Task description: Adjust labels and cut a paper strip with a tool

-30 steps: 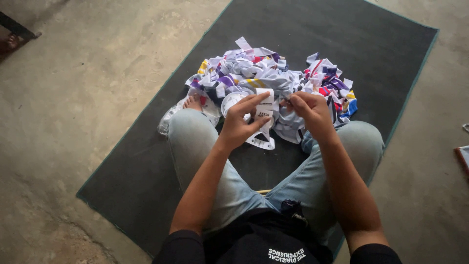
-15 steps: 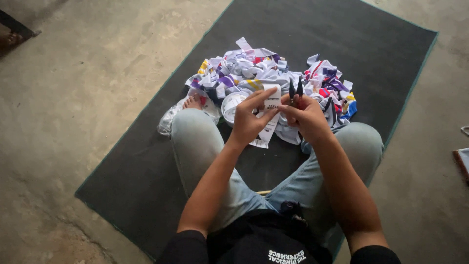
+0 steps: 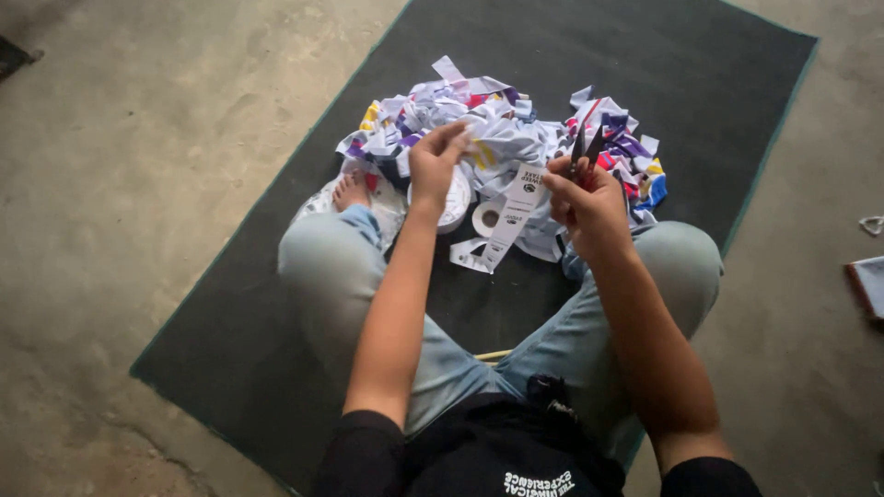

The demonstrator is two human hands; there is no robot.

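I sit cross-legged on a dark green mat (image 3: 700, 83) with a heap of white, purple, red and yellow printed ribbon pieces (image 3: 502, 129) in front of my knees. My left hand (image 3: 435, 166) reaches into the heap, fingers pinching a piece of ribbon. My right hand (image 3: 589, 204) holds small dark scissors (image 3: 584, 147), blades pointing up and apart, together with the top of a white printed ribbon strip (image 3: 505, 225) that hangs down from it. A white ribbon roll (image 3: 484, 219) lies beside the strip.
My bare foot (image 3: 351, 190) rests at the heap's left edge. Bare concrete floor (image 3: 138, 184) surrounds the mat. A flat object with a red edge (image 3: 867, 285) and a small white scrap (image 3: 871, 224) lie on the floor at right.
My hands, held together on the strip before, have parted: the left hand moved left into the heap, and the right hand kept the strip and raised the scissors.
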